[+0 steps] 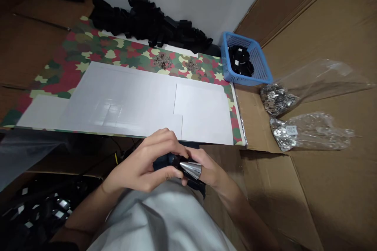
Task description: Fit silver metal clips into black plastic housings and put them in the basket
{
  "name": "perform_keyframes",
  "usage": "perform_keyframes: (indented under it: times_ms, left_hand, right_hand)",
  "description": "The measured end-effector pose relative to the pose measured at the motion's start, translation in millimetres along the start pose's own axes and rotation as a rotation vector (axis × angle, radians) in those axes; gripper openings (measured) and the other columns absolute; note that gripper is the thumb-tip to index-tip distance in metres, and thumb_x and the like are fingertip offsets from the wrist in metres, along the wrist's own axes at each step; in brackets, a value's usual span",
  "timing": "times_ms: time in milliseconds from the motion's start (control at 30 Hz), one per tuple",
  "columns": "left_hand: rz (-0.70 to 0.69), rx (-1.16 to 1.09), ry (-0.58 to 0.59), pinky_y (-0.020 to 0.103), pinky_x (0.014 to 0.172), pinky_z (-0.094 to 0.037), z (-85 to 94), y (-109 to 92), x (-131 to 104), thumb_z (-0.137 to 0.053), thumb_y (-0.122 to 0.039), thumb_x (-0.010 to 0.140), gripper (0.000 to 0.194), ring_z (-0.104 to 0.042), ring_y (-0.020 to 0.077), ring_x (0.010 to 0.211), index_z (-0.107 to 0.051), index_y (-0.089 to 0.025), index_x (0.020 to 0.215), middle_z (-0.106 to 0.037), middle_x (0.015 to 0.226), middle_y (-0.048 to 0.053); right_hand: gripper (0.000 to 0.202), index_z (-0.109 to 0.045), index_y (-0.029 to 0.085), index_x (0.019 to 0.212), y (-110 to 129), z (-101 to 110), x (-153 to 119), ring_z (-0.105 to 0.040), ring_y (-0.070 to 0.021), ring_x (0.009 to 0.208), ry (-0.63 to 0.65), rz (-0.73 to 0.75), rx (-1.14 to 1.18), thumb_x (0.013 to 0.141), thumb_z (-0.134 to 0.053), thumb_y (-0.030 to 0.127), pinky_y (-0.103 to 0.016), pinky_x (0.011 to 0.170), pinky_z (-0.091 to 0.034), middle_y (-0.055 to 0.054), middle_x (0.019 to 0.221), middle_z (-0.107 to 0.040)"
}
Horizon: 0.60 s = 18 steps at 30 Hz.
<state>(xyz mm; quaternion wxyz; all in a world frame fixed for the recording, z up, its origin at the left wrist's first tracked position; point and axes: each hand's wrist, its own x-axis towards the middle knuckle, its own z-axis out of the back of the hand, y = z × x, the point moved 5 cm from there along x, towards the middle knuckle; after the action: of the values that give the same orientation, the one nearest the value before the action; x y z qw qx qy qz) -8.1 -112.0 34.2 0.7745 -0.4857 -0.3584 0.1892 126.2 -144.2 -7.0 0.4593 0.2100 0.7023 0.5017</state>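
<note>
Just off the near edge of a table [63,57] with a patterned cover, we hold a small black part [176,160] between both hands. Our left hand [153,160] pinches its left end between thumb and bent fingers; our right hand [207,168] curls around the other end, with a shiny silver cone [191,169] seemingly capping its thumb. Our fingers hide much of the part, so its full shape cannot be told. We judge it light, stiff and hard, probably smooth plastic that could slip, and best gripped at its two ends. White sheets [132,90] lie on the table, with two small piles of metal bits [161,61] behind them. Black pieces [141,19] heap along the table's back edge, a blue basket [243,80] sits at its far right corner, and clear bags [277,100] lie to its right.
</note>
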Motion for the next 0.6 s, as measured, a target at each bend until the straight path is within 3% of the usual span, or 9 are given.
perform_keyframes:
  times_ms: [267,600]
  left_hand:
    - [0.033,-0.015,0.006,0.029,0.071,-0.042,-2.6,3,-1,-0.064,-0.028,0.088,0.020,-0.051,0.0176,0.079,-0.061,-0.015,0.103,-0.064,0.087,0.007]
    - [0.070,-0.042,-0.017,0.028,0.073,-0.043,4.0,14,-7,-0.065,-0.029,0.088,0.020,-0.055,0.0174,0.081,-0.062,-0.017,0.104,-0.062,0.089,0.006]
  right_hand:
    - [0.021,-0.054,0.017,0.083,-7,0,1,-0.055,-0.0091,0.050,-0.013,0.015,0.057,0.079,-0.059,0.038,-0.021,0.048,-0.039,0.003,0.070,-0.054]
    - [0.006,-0.053,0.020,0.084,-5,6,-4,-0.059,-0.0154,0.068,-0.024,-0.086,-0.097,0.081,-0.056,0.024,-0.024,0.057,-0.039,0.003,0.064,-0.062]
